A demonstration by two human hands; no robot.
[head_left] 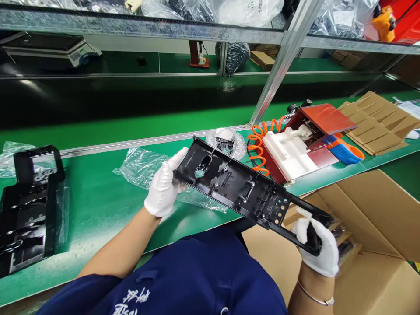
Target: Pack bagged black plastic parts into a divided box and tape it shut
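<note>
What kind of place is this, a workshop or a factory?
Most likely a factory assembly line. A long green workbench runs beside a belt under metal shelving, white-gloved hands hold a black plastic panel, and a cardboard box of parts stands open nearby.

White gloves cover the left hand (163, 189) and right hand (319, 246); navy short-sleeved top with white lettering, thin wrist bangle.
</note>
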